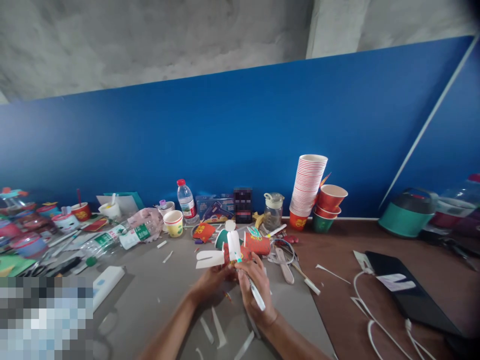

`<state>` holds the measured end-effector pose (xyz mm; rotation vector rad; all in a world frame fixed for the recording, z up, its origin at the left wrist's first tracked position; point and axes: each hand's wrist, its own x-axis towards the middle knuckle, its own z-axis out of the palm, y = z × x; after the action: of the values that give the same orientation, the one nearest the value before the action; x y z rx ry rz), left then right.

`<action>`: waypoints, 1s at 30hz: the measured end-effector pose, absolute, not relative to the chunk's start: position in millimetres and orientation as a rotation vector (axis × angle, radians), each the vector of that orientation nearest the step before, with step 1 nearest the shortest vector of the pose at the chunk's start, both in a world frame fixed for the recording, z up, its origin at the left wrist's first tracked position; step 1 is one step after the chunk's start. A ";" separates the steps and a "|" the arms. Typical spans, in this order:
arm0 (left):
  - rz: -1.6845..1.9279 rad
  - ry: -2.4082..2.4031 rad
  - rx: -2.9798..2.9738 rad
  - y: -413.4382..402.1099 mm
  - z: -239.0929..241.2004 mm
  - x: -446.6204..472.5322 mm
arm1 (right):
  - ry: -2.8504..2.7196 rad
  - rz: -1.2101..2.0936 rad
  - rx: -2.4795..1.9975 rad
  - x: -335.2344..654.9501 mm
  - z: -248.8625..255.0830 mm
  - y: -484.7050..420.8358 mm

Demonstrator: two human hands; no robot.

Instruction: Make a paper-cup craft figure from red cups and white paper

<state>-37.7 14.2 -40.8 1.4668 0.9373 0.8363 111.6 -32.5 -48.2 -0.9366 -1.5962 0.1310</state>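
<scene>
My left hand [215, 280] is closed on a red paper cup piece [226, 253] with white paper strips [210, 258] standing out from it, some long and split like rabbit ears. Much of the red piece is hidden behind my fingers. In my right hand [260, 282] is a white marker pen [257, 297], gripped like a writing tool. A teal tip shows at the upright white strip [233, 244], close to my fingertips; whether it touches the paper I cannot tell. Just behind lie a red paper cup [258, 244] on its side and a green cup [222, 239].
A tall stack of paper cups [309, 182] stands at the back right beside red and green cups [330, 200]. Behind are a water bottle [186, 202] and a glass jar [273, 212]. Paper scraps [219, 327] lie in front; a black tablet-like slab [408, 295] and white cable are right.
</scene>
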 end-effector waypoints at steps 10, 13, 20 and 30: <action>0.834 0.975 1.473 8.9 -30.4 -34.4 | -1.628 0.096 -0.924 112.8 -43.1 -33.6; 0.823 1.004 1.484 9.1 -30.3 -34.6 | -1.635 0.095 -0.914 113.1 -43.6 -33.3; 0.716 1.011 1.511 9.5 -26.1 -35.4 | -1.622 0.096 -0.902 112.7 -42.0 -34.3; 0.711 1.019 1.532 10.0 -26.7 -36.0 | -1.653 0.089 -0.933 112.4 -43.6 -34.4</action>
<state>-36.0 10.0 -26.7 1.5316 1.0190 0.7109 112.4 -34.4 -43.6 -0.9333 -1.6530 0.0894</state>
